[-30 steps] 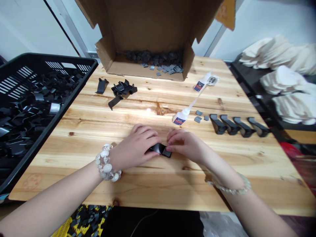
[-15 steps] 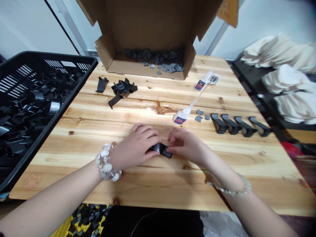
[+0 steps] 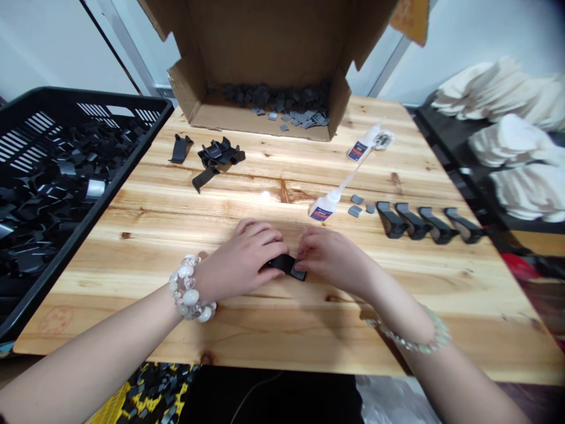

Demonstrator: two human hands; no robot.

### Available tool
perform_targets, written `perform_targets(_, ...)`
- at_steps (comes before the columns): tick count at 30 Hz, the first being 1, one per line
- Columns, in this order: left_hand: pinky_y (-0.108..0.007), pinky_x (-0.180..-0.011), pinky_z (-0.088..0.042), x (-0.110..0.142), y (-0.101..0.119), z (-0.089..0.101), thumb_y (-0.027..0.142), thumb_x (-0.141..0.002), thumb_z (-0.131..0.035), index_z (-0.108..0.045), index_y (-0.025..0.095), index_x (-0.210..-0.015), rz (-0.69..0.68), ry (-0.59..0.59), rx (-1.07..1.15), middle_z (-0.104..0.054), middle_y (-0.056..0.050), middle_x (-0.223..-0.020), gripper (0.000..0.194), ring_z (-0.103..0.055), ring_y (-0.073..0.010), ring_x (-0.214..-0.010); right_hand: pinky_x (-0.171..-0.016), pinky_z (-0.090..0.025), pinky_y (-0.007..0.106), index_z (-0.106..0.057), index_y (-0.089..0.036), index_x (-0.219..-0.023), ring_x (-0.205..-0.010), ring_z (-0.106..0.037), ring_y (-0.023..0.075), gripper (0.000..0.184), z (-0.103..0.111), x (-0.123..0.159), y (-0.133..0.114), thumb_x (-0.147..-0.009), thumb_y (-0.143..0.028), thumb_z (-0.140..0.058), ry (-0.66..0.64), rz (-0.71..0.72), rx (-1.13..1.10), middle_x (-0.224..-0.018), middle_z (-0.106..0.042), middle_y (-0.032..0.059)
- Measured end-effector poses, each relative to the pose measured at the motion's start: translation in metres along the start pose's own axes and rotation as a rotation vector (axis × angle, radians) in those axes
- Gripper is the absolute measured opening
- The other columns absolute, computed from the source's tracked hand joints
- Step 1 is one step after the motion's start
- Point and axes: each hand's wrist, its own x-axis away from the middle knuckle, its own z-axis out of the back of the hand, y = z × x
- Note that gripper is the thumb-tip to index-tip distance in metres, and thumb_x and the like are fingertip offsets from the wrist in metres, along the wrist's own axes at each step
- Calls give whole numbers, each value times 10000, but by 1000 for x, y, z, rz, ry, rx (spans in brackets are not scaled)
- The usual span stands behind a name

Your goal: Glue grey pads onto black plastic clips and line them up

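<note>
Both hands meet low over the wooden table (image 3: pixel 132 259), the left hand (image 3: pixel 238 259) cupped with its fingers curled down onto one end of a flat black piece (image 3: pixel 285 265), and the right hand (image 3: pixel 333 256) pinching the other end between its fingertips. That piece sits between them, just above the table's near edge. A beaded bracelet (image 3: pixel 189 288) circles the left wrist. Ahead and to the right lie two glue bottles (image 3: pixel 324 209), small grey pieces (image 3: pixel 355 206), and four black angled pieces (image 3: pixel 391 219) in a row. Farther ahead, a loose heap of black pieces (image 3: pixel 218 153) lies before an open cardboard box (image 3: pixel 265 41) holding grey pieces, while a black crate (image 3: pixel 110 188) full of black pieces stands at the table's left.
</note>
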Motion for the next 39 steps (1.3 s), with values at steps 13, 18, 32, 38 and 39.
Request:
perform_targets(13, -421, -1006, -302, -1, 0, 2, 335, -878, -594, -611, 205, -1032, 22, -20, 10, -617, -52, -1093, 202, -487, -236, -1099, -800, -442, 317, -674, -191, -757, -861, -616, 209, 50, 2, 1, -5, -760, -232, -703, -37, 5, 85, -894, -649, 51)
perform_targets(18, -429, -1017, -298, -2, 1, 1, 325, -885, -583, -609, 208, -1052, 26, -21, 1, -620, -56, -1101, 206, -484, -242, -1110, -825, -440, 327, -662, -191, -765, -885, -617, 216, 45, 1, 2, -5, -769, -227, -689, -39, 11, 80, -914, -645, 55)
perform_targets(32, -430, -1003, -304, -1, 0, 2, 347, -901, -561, -615, 214, -1072, 32, -18, 40, -624, -58, -1107, 224, -486, -237, -1107, -825, -426, 337, -633, -180, -767, -904, -592, 217, 42, 0, 4, -8, -783, -204, -664, -37, -6, 88, -930, -627, 57)
perform_targets(38, -422, -993, -324, -1, 0, 2, 340, -891, -580, -621, 220, -1069, 37, -23, 64, -628, -53, -1101, 218, -484, -237, -1106, -836, -438, 337, -667, -189, -808, -910, -592, 212, 48, 0, 5, 4, -777, -223, -656, -19, 37, -17, -937, -642, 60)
perform_targets(39, -420, -995, -325, -1, 0, 2, 340, -892, -579, -621, 219, -1069, 36, -25, 68, -628, -52, -1103, 218, -482, -236, -1109, -833, -440, 334, -677, -191, -812, -899, -596, 208, 55, 1, 6, 6, -787, -224, -642, -22, 44, -47, -933, -648, 60)
